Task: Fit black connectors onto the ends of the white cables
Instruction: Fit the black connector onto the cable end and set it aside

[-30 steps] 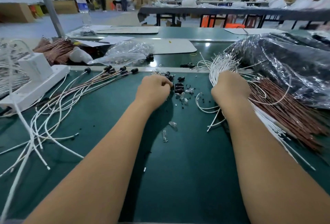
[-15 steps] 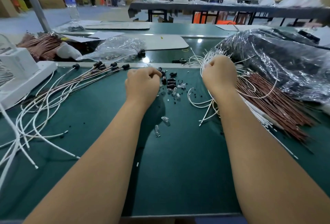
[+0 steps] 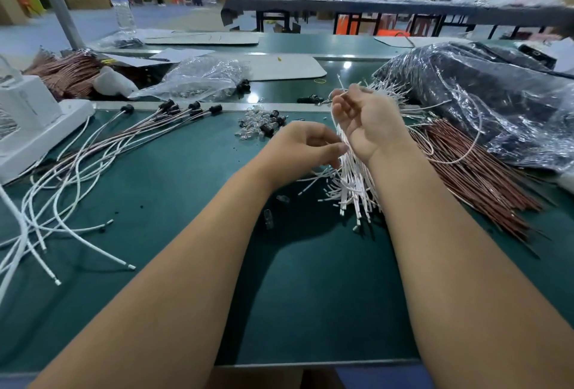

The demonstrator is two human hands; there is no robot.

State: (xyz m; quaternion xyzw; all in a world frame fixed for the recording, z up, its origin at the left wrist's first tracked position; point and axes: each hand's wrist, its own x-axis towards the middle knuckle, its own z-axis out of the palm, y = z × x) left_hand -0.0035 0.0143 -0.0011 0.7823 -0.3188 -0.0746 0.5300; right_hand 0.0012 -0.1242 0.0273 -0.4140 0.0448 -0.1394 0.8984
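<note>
A handful of capped cables [image 3: 174, 115] lay finished at left, while the right hand [image 3: 366, 123] grasped a bare white bundle [image 3: 354, 183] (many left) and the left hand [image 3: 302, 148], curled, perhaps pinched a connector

A water bottle [image 3: 119, 3] stands far left on the green bench [image 3: 310, 295] — a crinkled clear plastic bag [image 3: 202, 78] lies nearer, beside a white cardboard sheet [image 3: 289, 67].

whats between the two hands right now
In the head view, a hanging bunch of white cables lies between the left hand and the right hand, which holds the bunch up.
</note>
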